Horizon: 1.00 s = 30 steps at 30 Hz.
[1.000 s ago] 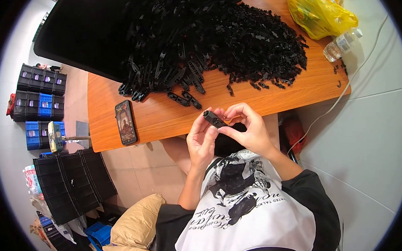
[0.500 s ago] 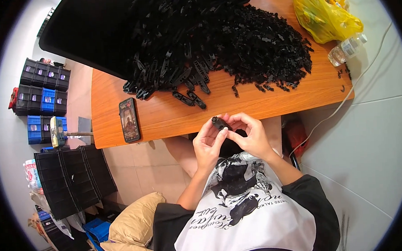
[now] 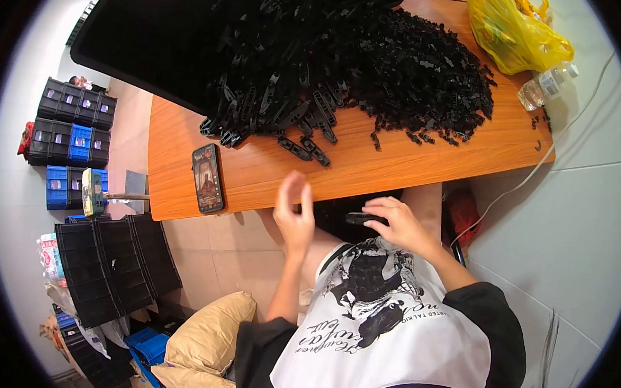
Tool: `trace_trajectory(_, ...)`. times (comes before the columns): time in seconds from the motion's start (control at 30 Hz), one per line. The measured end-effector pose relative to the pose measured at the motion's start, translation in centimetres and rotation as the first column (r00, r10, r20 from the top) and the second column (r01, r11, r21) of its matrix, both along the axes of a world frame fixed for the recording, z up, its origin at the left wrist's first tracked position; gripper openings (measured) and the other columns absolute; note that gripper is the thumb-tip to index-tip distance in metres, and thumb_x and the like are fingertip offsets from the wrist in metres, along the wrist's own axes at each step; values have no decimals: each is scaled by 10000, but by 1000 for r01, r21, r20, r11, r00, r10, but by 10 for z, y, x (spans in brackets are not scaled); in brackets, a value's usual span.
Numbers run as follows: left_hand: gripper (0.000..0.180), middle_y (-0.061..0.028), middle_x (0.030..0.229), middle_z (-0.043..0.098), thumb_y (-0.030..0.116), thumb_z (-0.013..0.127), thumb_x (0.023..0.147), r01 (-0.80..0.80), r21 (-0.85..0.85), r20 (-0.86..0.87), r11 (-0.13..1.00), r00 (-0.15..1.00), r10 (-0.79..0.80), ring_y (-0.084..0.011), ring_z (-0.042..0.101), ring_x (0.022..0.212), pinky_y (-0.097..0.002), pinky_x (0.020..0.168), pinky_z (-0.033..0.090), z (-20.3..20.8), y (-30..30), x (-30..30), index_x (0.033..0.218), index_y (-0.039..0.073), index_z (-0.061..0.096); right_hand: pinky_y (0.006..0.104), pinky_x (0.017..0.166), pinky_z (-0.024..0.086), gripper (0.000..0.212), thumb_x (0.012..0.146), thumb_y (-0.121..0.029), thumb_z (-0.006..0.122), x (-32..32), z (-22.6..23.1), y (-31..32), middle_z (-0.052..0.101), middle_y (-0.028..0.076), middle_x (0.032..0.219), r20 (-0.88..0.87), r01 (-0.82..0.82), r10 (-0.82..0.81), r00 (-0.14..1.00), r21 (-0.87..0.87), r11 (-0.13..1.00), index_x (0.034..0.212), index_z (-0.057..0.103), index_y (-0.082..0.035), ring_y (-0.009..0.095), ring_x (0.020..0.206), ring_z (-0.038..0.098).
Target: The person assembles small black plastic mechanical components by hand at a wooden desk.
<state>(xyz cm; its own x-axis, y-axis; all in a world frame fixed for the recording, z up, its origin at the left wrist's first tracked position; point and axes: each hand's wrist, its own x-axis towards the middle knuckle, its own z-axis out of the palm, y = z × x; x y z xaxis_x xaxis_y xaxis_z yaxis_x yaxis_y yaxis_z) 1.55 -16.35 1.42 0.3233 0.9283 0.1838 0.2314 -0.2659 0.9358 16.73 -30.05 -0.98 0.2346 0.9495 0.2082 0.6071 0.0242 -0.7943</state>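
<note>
Black part (image 3: 356,218) is being pinched by the right hand (image 3: 389,222) just off the surface's (image 3: 254,182) near edge, the left hand (image 3: 295,212) being held apart, thumb parted, at that edge; part is being judged light, stiff, slightly slick, best gripped along its long sides.

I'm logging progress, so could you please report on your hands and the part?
Left grip open, looks empty. Right grip holding elongated black plastic part. Heaped small black plastic pieces lie beyond, on orange-brown wooden table.

On the tabletop (image 3: 420,165), a phone (image 3: 208,178) is lying left, heaped parts (image 3: 426,71) are covering the back; a bag (image 3: 518,29) and bottle (image 3: 552,83) are sitting at its right end, crates (image 3: 69,143) standing beyond its left.
</note>
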Motion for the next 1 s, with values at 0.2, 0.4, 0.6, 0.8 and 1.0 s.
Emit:
trace_trajectory(0.2, 418, -195, 1126, 447, 125, 593, 819, -83, 71, -267, 994, 958, 99, -295, 513, 928, -367, 787, 445, -20, 61, 26, 1207, 25, 475, 277, 540, 449, 85, 746, -46, 651, 22, 17, 42, 580, 103, 745, -192, 406, -392, 900, 39, 913, 799, 608, 5, 178, 603, 562)
trace_trajectory(0.4, 386, -224, 1120, 484, 124, 605, 799, 1, 473, -379, 881, 903, 202, -365, 486, 983, -406, 873, 391, -37, 50, 27, 1164, 29, 524, 344, 614, 463, 105, 743, -102, 656, 43, -8, 81, 559, 90, 782, 83, 546, -562, 823, 160, 822, 783, 621, -11, 256, 697, 570)
trace_trajectory(0.6, 319, -205, 1060, 572, 48, 577, 791, -28, 262, -349, 965, 929, 122, -281, 552, 1000, -348, 849, 435, -27, 31, 14, 1106, 9, 557, 318, 659, 473, 109, 709, -68, 675, 38, -11, 74, 614, 86, 825, 228, 446, -520, 823, 306, 841, 802, 662, -13, 235, 747, 580)
trace_trajectory(0.8, 295, -160, 1008, 593, 7, 569, 797, -118, 108, -351, 987, 924, 149, -202, 605, 910, -267, 800, 474, -22, 32, 5, 1079, -70, 527, 221, 679, 477, 121, 749, -19, 659, 22, 17, 76, 646, 72, 825, -348, 416, -380, 857, 32, 909, 868, 665, 0, 116, 754, 608)
trace_trajectory(1.0, 340, -112, 1080, 535, -63, 548, 805, 320, -533, 606, 783, 791, 89, -184, 543, 1012, -277, 894, 436, 7, 2, 7, 1136, -44, 477, 213, 757, 475, 180, 799, 4, 615, -5, 31, 75, 642, 76, 906, -859, 201, -70, 507, 39, 979, 976, 623, 33, 104, 833, 599)
